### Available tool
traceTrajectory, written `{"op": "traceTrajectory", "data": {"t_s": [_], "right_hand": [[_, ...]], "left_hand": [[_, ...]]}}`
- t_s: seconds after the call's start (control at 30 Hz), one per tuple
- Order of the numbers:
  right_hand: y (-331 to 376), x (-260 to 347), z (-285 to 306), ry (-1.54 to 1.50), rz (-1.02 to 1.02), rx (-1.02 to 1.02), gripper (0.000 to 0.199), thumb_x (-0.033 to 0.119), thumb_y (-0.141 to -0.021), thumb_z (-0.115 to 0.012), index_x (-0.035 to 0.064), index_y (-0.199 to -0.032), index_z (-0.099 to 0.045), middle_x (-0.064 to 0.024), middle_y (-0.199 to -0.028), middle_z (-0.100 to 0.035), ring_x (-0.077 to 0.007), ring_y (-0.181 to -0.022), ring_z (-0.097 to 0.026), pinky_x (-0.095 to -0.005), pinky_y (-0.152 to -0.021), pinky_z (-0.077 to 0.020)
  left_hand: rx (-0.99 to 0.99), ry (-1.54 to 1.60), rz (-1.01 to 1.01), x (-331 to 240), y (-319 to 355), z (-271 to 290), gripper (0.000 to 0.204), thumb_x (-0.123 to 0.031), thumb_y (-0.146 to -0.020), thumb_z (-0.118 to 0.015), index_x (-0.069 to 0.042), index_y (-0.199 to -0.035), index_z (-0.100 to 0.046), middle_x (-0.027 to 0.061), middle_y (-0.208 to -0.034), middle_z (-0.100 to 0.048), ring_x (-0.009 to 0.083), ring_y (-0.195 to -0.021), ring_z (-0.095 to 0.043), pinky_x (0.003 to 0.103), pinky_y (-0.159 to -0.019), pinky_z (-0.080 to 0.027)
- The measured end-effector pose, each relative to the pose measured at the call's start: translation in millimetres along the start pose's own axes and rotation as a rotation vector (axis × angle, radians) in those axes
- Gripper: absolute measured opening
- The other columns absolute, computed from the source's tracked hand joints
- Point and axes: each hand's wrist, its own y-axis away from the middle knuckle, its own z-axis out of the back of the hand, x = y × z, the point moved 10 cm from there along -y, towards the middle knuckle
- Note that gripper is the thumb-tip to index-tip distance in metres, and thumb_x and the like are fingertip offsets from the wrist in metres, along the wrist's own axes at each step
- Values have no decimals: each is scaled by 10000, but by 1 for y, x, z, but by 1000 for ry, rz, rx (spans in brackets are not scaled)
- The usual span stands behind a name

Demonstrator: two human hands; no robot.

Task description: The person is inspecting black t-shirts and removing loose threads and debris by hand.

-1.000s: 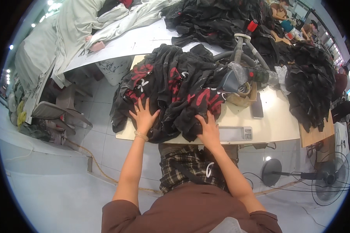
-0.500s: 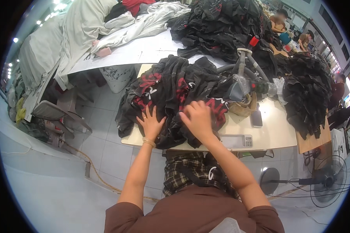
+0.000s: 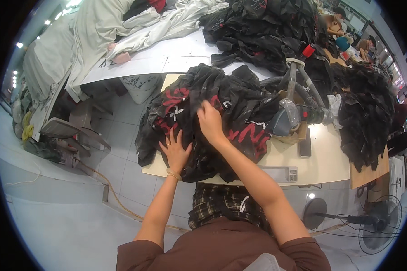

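We count three dark cloth piles: one near pile [image 3: 242,106] on the cream table [image 3: 328,156], one far pile [image 3: 262,36] beyond it, one side pile [image 3: 364,117] at its right. At the table we count one left hand [image 3: 176,154], one right hand [image 3: 210,121] and one grey tray [image 3: 276,173]; to its right, one fan [image 3: 380,223].

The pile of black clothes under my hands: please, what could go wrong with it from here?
The pile of black clothes reaches past the left edge of the table, so some might slide down to the floor. Its right side lies close to the blue-grey machine, where cloth could perhaps catch. The grey tray sits at the near edge and might be knocked off.
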Motion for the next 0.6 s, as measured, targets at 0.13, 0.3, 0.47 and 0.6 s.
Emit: {"op": "traceTrajectory", "data": {"t_s": [0.13, 0.3, 0.47, 0.6], "right_hand": [[-32, 135, 38, -573, 136, -3, 182, 95, -883, -450, -33, -990, -523, -239, -673, -518, -359, -598, -544, -415, -589, -427], [-42, 252, 133, -853, 466, -73, 138, 108, -928, -437, -23, -939, -479, -189, -693, -487, -232, -616, -463, -350, -595, -399], [-37, 279, 179, -772, 498, 66, 232, 177, -910, -504, -24, -1025, -488, -215, -852, -518, -283, -754, -518, -371, -685, -415], [-15, 296, 153, -772, 438, 410, 416, 275, -902, -585, -14, -1184, -487, -231, -1074, -547, -294, -959, -561, -366, -827, -450]], "left_hand": [[-27, 87, 21, 6, 2, 1, 774, -460, -782, -677, -177, -1432, -369, 82, -1511, -294, 340, -1322, -370, 646, -1083, -165], [-81, 431, 108, 25, 0, 10, 880, -437, -751, -737, -162, -1467, -306, 85, -1537, -253, 333, -1394, -289, 690, -1069, -122], [61, 370, -33, -19, -16, 62, 486, -232, -853, -682, -30, -1275, -547, 161, -1206, -610, 350, -1173, -546, 393, -998, -424], [24, 441, 43, -23, -11, 95, 487, -244, -856, -677, -21, -1269, -550, 162, -1211, -609, 338, -1172, -547, 386, -994, -426]]}}
